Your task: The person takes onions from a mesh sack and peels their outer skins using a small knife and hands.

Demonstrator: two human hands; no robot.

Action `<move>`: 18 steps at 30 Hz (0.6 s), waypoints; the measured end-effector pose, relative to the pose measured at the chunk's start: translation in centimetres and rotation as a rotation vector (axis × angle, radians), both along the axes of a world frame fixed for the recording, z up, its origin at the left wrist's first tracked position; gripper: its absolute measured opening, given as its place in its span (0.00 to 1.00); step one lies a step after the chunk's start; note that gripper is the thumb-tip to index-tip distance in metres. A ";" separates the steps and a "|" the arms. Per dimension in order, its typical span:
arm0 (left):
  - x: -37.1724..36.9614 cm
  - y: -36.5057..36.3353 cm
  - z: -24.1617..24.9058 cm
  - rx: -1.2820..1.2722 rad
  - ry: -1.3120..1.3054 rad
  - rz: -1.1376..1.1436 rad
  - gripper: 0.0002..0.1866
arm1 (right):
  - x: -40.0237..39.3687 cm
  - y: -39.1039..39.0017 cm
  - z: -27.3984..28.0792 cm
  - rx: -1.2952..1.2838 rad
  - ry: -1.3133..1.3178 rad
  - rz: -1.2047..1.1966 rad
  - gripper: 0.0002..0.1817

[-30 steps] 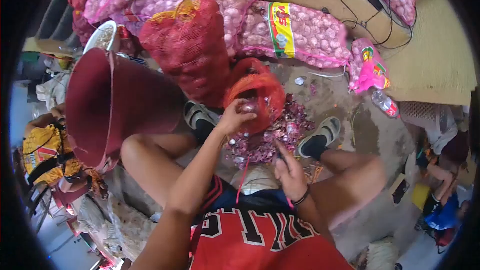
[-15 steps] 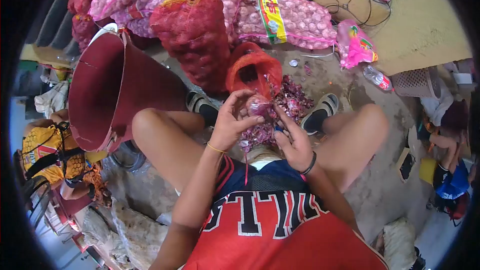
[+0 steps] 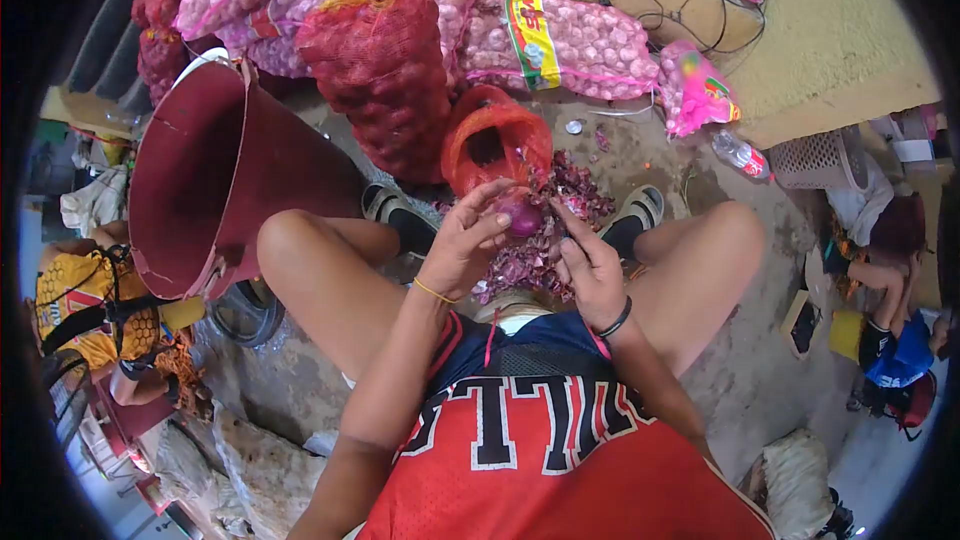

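Observation:
A purple-red onion (image 3: 522, 217) is held in my left hand (image 3: 462, 240), between the thumb and fingers, above the floor between my knees. Just right of the onion is my right hand (image 3: 592, 273), its fingers curled round a small tool whose thin tip points up toward the onion; most of the tool is hidden. Purple onion skins (image 3: 520, 270) lie heaped beneath and beyond both hands. An open orange-red mesh sack (image 3: 510, 118) stands just past the onion.
A big maroon tub (image 3: 290, 170) stands at the left. Full mesh sacks (image 3: 380, 80) and pink bags (image 3: 590, 45) line the back wall. A plastic bottle (image 3: 741, 155) and a crate (image 3: 820, 160) are at right. People sit at far left (image 3: 85, 300) and far right (image 3: 895, 340).
The onion in my left hand now shows a smooth, dark purple face where it looked pale and papery. My right hand has shifted slightly, and the whole view has moved a little.

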State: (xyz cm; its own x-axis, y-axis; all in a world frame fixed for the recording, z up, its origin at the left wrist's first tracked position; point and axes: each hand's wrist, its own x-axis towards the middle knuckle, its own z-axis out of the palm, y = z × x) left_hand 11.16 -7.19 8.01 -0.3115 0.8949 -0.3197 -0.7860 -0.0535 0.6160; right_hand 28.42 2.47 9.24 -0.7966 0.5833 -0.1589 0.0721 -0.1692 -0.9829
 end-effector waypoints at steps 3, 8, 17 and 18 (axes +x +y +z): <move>0.2 0.0 0.8 0.027 0.016 -0.079 0.28 | 0.1 -0.1 -0.5 -0.048 0.084 -0.043 0.24; 0.4 0.1 -0.6 0.007 0.128 -0.089 0.28 | 0.4 0.3 -0.1 -0.093 0.073 -0.038 0.24; 0.4 0.2 1.1 0.051 -0.035 -0.118 0.33 | 1.0 1.5 -0.5 -0.072 0.067 -0.122 0.25; 0.4 0.3 1.2 0.065 -0.001 -0.114 0.33 | 1.0 1.5 -0.5 -0.079 0.075 -0.130 0.25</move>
